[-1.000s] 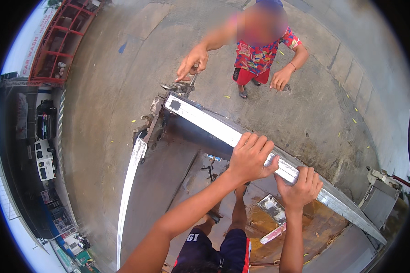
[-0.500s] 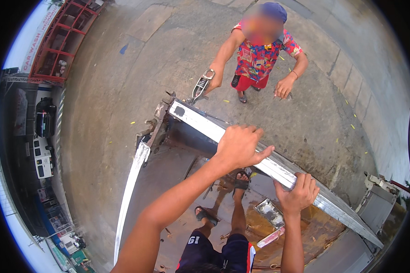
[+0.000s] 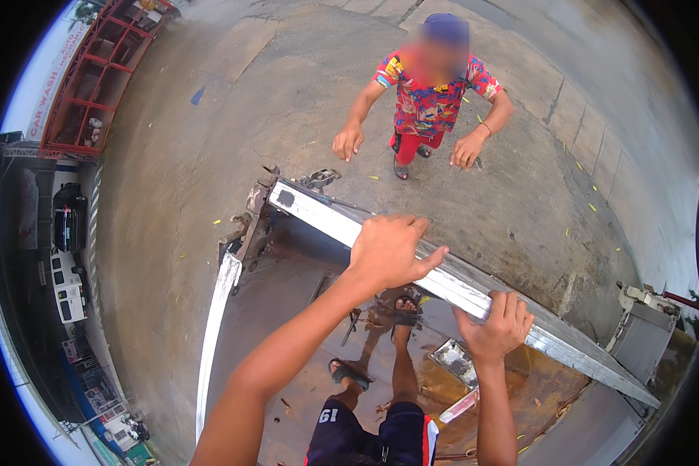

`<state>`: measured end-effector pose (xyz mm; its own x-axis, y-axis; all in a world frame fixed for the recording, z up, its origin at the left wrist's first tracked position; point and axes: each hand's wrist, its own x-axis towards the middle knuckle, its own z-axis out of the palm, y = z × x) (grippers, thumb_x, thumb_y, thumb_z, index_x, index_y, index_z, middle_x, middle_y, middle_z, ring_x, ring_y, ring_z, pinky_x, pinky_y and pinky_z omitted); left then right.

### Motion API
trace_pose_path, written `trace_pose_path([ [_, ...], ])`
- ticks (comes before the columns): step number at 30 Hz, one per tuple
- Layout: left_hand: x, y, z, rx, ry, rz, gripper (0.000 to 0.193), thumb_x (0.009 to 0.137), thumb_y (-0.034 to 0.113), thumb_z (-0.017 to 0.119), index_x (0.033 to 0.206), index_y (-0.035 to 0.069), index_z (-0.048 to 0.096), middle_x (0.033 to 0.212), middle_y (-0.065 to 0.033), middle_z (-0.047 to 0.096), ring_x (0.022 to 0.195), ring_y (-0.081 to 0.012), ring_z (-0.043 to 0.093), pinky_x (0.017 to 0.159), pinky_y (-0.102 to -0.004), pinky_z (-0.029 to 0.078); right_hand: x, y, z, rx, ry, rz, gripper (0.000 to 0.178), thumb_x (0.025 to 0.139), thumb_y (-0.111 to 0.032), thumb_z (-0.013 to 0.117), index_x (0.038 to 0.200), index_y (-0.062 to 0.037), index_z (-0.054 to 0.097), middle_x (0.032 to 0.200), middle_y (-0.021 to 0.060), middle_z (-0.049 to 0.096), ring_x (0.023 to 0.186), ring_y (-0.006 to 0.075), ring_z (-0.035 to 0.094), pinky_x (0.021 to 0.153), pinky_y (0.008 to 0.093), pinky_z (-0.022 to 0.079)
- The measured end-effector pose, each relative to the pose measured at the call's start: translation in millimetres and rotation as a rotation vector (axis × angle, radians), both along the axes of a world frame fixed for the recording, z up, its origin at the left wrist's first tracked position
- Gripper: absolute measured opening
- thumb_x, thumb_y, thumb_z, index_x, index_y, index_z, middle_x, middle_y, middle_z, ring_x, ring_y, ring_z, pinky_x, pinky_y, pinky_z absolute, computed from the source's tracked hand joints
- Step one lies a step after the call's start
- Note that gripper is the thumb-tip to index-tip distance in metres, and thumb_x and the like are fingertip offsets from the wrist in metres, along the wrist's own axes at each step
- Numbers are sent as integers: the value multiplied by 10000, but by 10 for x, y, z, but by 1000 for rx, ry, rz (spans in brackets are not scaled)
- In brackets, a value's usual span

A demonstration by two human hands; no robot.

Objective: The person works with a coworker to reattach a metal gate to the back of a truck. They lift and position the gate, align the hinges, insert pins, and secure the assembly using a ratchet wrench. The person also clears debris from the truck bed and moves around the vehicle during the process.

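A white metal tailgate (image 3: 326,220) runs slantwise in front of me along the wet truck bed (image 3: 287,342) in which I stand. My left hand (image 3: 388,250) lies over its top edge, fingers curled over the far side and thumb apart. Farther right along the same edge, my right hand (image 3: 495,325) is wrapped round it, fingertips over the top. At the tailgate's left end, a metal latch (image 3: 318,179) sits on its outer side, touched by no hand. Close by is the rusty corner post (image 3: 255,210).
Beyond the tailgate, a person (image 3: 435,101) in a colourful shirt stands on the concrete, hands apart from the metal. A white side panel (image 3: 217,334) borders the bed at left. A scuffed metal plate (image 3: 456,363) lies near my feet. Parked vehicles (image 3: 70,217) stand far left.
The other person has let go of the latch and drawn the arm back. The latch, upright before, now lies lower against the tailgate's corner. My hands keep their hold.
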<state>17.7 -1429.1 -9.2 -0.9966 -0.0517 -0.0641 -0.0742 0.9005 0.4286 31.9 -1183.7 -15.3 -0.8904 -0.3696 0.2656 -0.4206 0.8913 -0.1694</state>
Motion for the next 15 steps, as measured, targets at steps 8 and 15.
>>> trace_pose_path([
  [8, -33, 12, 24, -37, -4, -7, 482, 878, 547, 674, 832, 68, 687, 782, -99, 697, 757, -313, 701, 658, -436, 539, -32, 33, -49, -15, 28, 16, 554, 580, -503, 886, 862, -103, 625, 833, 54, 557, 776, 270, 545, 700, 396, 346],
  [15, 30, -14, 78, 30, 47, -236, 650, 827, 690, 680, 818, 39, 675, 771, -112, 680, 753, -314, 695, 663, -426, 535, 2, 57, -4, 12, 1, 25, 549, 607, -508, 880, 848, -94, 611, 842, 65, 571, 777, 270, 558, 705, 399, 370],
])
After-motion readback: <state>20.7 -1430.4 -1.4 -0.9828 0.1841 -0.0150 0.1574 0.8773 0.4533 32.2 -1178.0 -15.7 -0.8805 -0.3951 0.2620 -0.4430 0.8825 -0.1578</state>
